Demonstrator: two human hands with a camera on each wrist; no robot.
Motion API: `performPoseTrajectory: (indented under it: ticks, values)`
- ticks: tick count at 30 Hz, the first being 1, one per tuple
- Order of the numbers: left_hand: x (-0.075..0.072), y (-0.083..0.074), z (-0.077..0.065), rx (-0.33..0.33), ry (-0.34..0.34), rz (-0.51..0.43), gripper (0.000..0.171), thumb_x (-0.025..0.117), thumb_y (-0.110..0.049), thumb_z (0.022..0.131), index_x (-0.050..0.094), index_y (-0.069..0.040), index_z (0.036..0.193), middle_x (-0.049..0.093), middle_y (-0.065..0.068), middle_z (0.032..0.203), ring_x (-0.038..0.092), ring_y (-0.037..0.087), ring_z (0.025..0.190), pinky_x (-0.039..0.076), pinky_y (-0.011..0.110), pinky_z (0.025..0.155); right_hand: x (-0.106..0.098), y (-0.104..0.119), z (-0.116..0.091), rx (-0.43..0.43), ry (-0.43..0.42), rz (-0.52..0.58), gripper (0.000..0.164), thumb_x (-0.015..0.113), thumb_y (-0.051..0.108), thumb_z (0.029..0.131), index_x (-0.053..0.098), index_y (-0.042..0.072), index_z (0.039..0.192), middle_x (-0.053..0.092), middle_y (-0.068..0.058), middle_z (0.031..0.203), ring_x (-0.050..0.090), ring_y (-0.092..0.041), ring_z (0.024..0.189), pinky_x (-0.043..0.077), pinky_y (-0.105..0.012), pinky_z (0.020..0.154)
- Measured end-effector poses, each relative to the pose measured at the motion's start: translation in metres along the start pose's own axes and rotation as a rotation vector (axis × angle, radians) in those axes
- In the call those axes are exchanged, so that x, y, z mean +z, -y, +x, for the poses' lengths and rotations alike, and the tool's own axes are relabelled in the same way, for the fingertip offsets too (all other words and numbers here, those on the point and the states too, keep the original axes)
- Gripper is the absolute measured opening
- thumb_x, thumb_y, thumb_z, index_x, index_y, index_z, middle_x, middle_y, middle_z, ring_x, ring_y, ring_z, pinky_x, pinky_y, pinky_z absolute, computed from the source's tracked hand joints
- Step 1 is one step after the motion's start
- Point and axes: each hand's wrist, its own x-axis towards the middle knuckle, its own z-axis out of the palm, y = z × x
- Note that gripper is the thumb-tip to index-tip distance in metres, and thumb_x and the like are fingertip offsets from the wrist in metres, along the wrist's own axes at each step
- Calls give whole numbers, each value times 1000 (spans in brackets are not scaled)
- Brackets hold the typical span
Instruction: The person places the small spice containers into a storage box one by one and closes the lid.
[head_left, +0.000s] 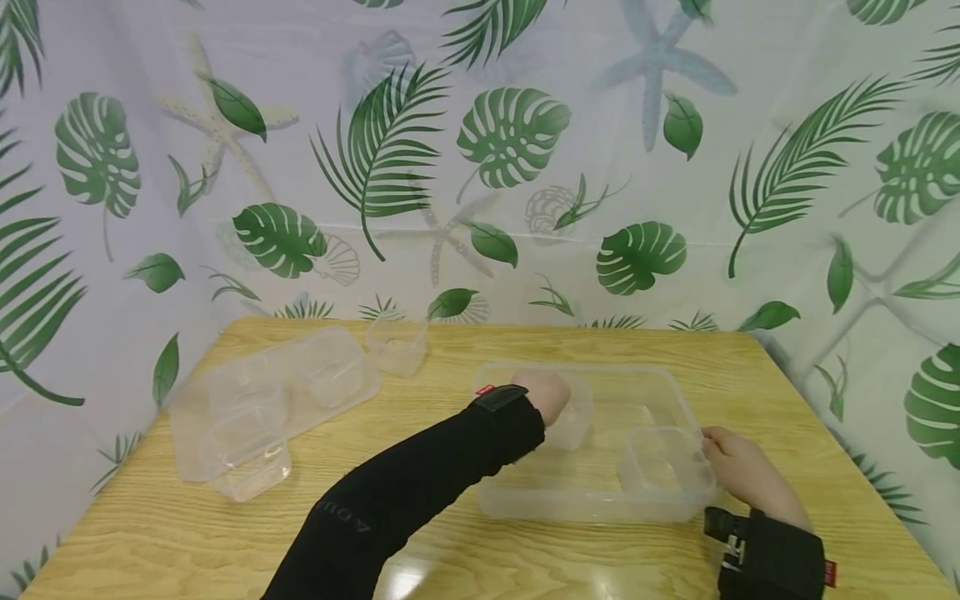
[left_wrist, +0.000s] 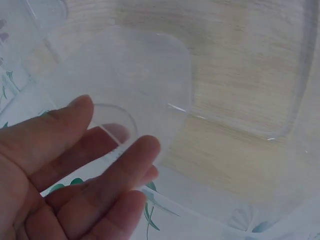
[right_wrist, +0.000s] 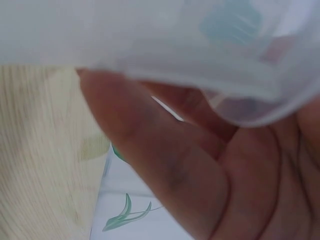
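A large clear plastic storage box (head_left: 600, 504) lies on the table with two small clear plastic containers in it. My left hand (head_left: 546, 395) reaches over its left part. In the left wrist view, the thumb and fingers pinch the wall of one small container (left_wrist: 145, 65), one fingertip showing through the plastic. The other small container (head_left: 663, 467) sits in the box's near right corner. At the right side of the box, my right hand (head_left: 750, 471) grips its wall, with the thumb on one face and fingers partly hidden behind the plastic in the right wrist view.
To the left lies a flat translucent lid (head_left: 186, 446) with several small clear containers (head_left: 330, 367) on or against it. Another clear container (head_left: 397, 346) stands near the table's back edge. A leaf-patterned curtain (head_left: 525, 208) hangs behind the wooden table (head_left: 442, 475).
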Motion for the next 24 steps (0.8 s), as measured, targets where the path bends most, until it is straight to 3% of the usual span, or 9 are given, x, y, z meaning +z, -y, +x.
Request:
performPoseTrajectory:
  ticks: [7, 12, 19, 24]
  values:
    - [-2, -7, 3, 56, -37, 7, 15, 54, -10, 87, 63, -12, 75, 57, -2, 79, 46, 11, 64, 43, 26, 53, 1, 1, 0, -2, -16, -5, 46, 24, 18, 98, 33, -20, 123, 36, -39, 120, 38, -50, 107, 39, -51, 80]
    - [0, -13, 5, 99, -101, -12, 19, 53, -9, 88, 60, -12, 71, 51, -3, 71, 42, 11, 61, 39, 24, 51, 2, 0, 0, -6, -24, -4, 46, 24, 18, 98, 34, -19, 122, 38, -38, 119, 41, -49, 105, 40, -50, 79]
    - [6, -22, 16, 117, -127, -6, 17, 53, -9, 88, 62, -13, 74, 58, -2, 78, 49, 10, 66, 44, 26, 55, 4, -2, 1, -4, -27, 1, 46, 24, 19, 97, 35, -19, 122, 38, -38, 119, 41, -49, 105, 40, -51, 79]
    - [9, -24, 22, 154, -153, -55, 17, 54, -8, 88, 58, -12, 71, 54, -2, 72, 48, 10, 64, 42, 24, 55, 2, -1, 1, 12, -16, -5, 47, 24, 19, 97, 34, -18, 123, 37, -38, 120, 40, -49, 106, 40, -51, 80]
